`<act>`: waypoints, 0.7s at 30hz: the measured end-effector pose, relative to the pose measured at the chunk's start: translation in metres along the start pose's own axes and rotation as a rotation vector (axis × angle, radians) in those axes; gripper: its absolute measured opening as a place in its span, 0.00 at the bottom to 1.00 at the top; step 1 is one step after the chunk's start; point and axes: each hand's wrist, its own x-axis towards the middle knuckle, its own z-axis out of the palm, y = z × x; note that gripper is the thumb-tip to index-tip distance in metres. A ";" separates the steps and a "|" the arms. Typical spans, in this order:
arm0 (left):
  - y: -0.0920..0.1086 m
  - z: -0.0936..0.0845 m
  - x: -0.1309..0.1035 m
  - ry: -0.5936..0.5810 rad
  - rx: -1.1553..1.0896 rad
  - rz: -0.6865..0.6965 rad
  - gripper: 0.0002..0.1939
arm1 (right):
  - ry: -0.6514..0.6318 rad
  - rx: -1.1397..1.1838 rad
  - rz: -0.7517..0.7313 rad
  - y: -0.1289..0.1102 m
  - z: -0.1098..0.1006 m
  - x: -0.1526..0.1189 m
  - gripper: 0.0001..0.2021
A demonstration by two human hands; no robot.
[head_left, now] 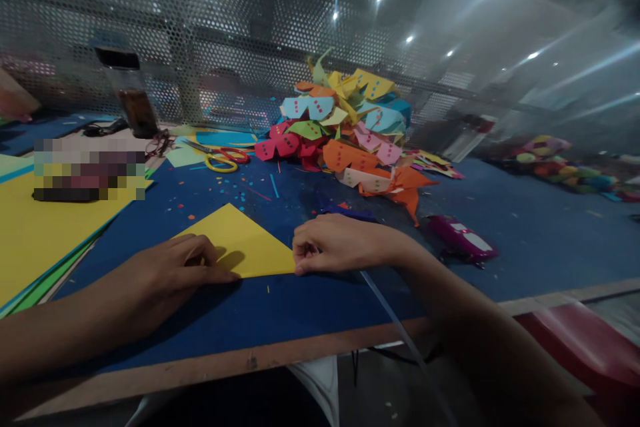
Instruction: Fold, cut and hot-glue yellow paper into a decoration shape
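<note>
A yellow sheet of paper (pixel 250 237), folded into a triangle, lies on the blue table top (pixel 210 333) with its long edge toward me. My left hand (pixel 187 267) rests on its left part, fingers bent and pressed on the near edge. My right hand (pixel 333 243) is closed on the paper's right corner, thumb and fingers pinched together. The paper's left corner is hidden beneath my left hand.
Behind stand a pile of colourful paper butterflies (pixel 350 140), scissors (pixel 220 159) and a bottle (pixel 133 97). Coloured sheets (pixel 45 233) lie at the left. A purple case (pixel 463 239) lies at the right, a red stool (pixel 580 340) below. Paper scraps dot the table.
</note>
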 end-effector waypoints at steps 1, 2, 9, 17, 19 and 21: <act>0.000 0.000 0.000 0.001 0.003 -0.002 0.23 | -0.001 -0.008 0.000 0.000 0.000 0.000 0.05; 0.001 -0.001 0.001 0.001 0.005 0.000 0.23 | -0.003 -0.015 0.003 0.001 0.000 -0.001 0.06; 0.002 -0.003 0.000 -0.047 0.003 -0.026 0.24 | -0.044 -0.057 0.031 0.002 -0.003 -0.003 0.06; 0.001 -0.001 0.000 -0.041 -0.009 -0.043 0.23 | -0.071 -0.055 0.032 0.006 -0.004 -0.004 0.07; 0.001 -0.001 -0.001 -0.044 0.003 -0.049 0.23 | -0.077 -0.056 0.033 0.006 -0.005 -0.005 0.06; 0.001 0.000 -0.002 -0.042 0.014 -0.045 0.24 | -0.070 -0.045 0.009 0.006 -0.006 -0.006 0.06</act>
